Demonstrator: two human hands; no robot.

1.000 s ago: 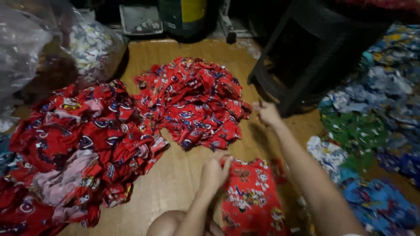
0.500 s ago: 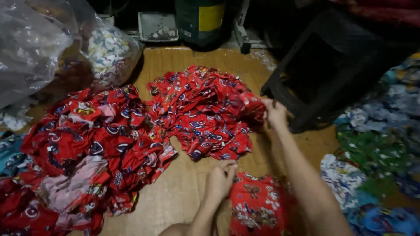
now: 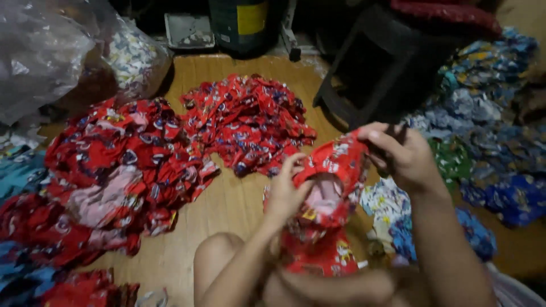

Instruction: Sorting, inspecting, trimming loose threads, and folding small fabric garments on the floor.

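The red printed cloth piece (image 3: 333, 187) is pinched by both hands, left (image 3: 287, 190) and right (image 3: 401, 153), at centre; two red piles (image 3: 247, 122) lie sorted upper left, blue heaps (image 3: 489, 148) wait right.

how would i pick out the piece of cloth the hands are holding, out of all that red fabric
Start at the wooden floor with its two red piles. Nearer the camera, the left hand and right hand hold one red printed piece. It alone is lifted off the floor, stretched open and showing a pale pink inside.
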